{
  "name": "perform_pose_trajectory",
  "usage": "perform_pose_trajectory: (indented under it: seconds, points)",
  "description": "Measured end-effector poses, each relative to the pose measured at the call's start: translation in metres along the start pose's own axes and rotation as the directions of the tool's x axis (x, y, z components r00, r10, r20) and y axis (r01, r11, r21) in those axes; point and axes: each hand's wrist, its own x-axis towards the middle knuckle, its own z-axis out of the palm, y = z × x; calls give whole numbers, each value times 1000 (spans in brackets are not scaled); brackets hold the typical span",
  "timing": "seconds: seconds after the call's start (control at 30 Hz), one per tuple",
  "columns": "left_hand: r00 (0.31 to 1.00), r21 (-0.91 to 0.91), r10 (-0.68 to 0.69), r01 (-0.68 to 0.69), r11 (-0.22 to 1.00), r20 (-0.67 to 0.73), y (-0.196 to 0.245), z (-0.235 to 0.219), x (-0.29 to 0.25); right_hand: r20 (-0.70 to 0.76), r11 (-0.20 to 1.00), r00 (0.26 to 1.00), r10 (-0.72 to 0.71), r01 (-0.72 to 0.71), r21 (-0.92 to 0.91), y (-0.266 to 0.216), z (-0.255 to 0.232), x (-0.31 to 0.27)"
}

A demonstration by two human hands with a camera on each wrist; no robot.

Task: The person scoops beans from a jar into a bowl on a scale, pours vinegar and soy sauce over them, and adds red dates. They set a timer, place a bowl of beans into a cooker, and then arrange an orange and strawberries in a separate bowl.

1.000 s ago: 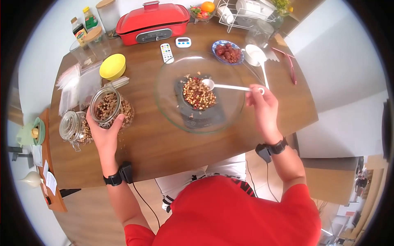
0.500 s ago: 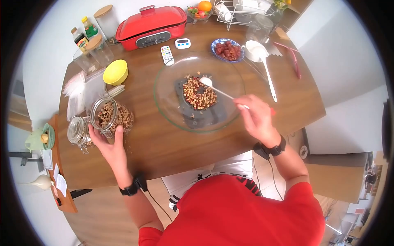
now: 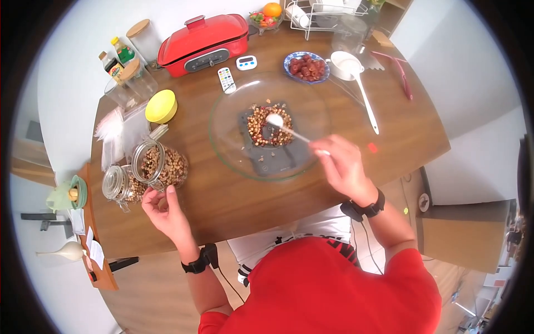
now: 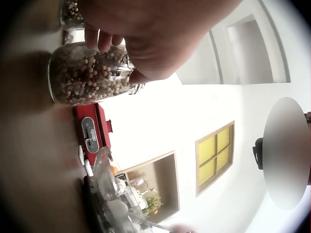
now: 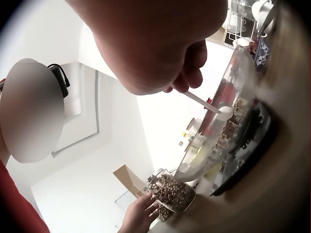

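My right hand (image 3: 346,170) pinches the handle of a white spoon (image 3: 295,135). The spoon's head is over the mixed beans and grains (image 3: 261,136) in a wide clear glass bowl (image 3: 225,119). Beneath the bowl lies a dark flat scale (image 5: 243,160). My left hand (image 3: 168,216) is at the front of a glass jar (image 3: 175,168) filled with a similar mix, its lid tipped open. In the left wrist view the thumb is by the jar's wire clasp and the other fingers hang loosely beside the glass. A second clasp jar (image 3: 135,190) stands to the left.
Behind the bowl are a remote (image 3: 226,79), a small timer (image 3: 246,62) and a red electric cooker (image 3: 203,44). A plate of dark red dates (image 3: 307,68) and a white cup with a ladle (image 3: 365,103) stand at back right. A yellow bowl (image 3: 162,106) and plastic bags (image 3: 114,133) are left.
My left hand has slid from gripping the jar's sides down to its near side, fingers loosened. The right hand has moved nearer, its spoon shifting from the bowl's far side toward the middle of the beans.
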Motion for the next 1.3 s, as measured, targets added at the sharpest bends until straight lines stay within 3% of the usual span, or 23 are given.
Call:
perform_pose_trajectory:
  seconds: [0.07,0.13,0.17,0.23,0.33,0.4,0.5,0.57,0.6,0.7,0.77,0.83,0.9,0.97,1.03,1.1,1.13,1.2,1.3]
  points:
    - [999,-38,-29,28,999,-15,1,3,0,-87,999,995,38,-38,1,1,-2,1]
    - [997,141,-76,78,987,-24,5,8,-2,-113,995,989,92,-94,-15,5,-3,1]
    - [997,141,-78,81,987,-27,6,11,0,-144,987,978,150,-156,-33,7,-3,1]
    - [1000,96,-12,11,995,8,8,17,5,-151,983,973,173,-180,-40,13,0,5]
    - [999,110,-33,29,994,38,-3,15,14,-84,984,981,177,-174,34,17,5,12]
    - [997,114,-57,51,992,42,-6,12,20,63,964,975,214,-222,146,10,3,15]
    - [997,77,-33,27,997,71,-15,6,25,47,975,986,160,-165,146,3,-5,11]
    - [998,281,30,-44,959,54,-20,3,28,62,979,988,140,-147,141,-7,-17,4]
    - [999,208,9,-18,978,46,-19,2,27,67,982,990,121,-130,136,-10,-22,-1]
    - [998,218,-67,61,974,20,-8,-4,21,143,991,988,61,-77,109,-12,-31,-11]
    - [1000,260,-23,25,965,-11,-20,-9,7,110,992,991,82,-91,83,-11,-30,-15]
    - [995,137,-95,100,986,-42,-27,-11,-9,9,964,964,266,-266,17,-7,-26,-15]
    - [998,54,-54,56,997,-42,-15,1,-24,-41,961,961,273,-271,49,3,-13,-10]
    - [958,-143,-133,173,974,253,-5,8,-31,-86,958,956,279,-273,84,3,-3,-5]
    - [888,-70,-193,243,968,417,7,20,-31,27,968,974,226,-228,106,-4,1,4]
    - [787,10,-269,317,948,555,18,29,-25,20,970,979,204,-205,134,-12,1,7]
    - [792,6,-268,318,948,549,24,35,-20,36,975,985,171,-174,136,-16,-3,8]
    - [724,35,-294,350,936,623,31,46,-12,57,980,989,138,-145,138,-21,-8,3]
    - [680,62,-317,371,927,661,29,61,2,163,995,986,45,-59,80,-21,-13,-7]
